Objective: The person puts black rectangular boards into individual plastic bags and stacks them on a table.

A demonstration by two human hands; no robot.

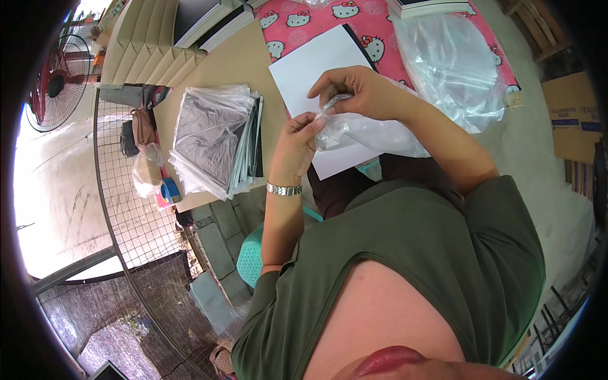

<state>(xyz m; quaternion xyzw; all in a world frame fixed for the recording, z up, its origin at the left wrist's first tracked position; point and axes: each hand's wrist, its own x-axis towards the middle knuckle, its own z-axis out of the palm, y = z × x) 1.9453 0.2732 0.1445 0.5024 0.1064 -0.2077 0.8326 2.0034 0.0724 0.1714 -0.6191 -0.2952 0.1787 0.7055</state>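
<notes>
A clear plastic bag [373, 131] is bunched between my hands at the table's near edge. My left hand [297, 142], with a metal watch at the wrist, pinches the gathered plastic from the left. From the right, my right hand [362, 92] holds the same plastic between thumb and fingers. Beneath both hands lies a white sheet [310, 60] with a dark strip along its far right edge; the plastic and my hands cover part of it. The bag's loose end trails right, under my right forearm.
Left of my hands, plastic-wrapped dark flat items [212, 136] form a stack. Clear bags [446, 69] are piled at the right on a pink patterned cloth [297, 38]. Thick dark-covered books [209, 22] and tan bundles [142, 47] stand far left, near a fan [57, 82].
</notes>
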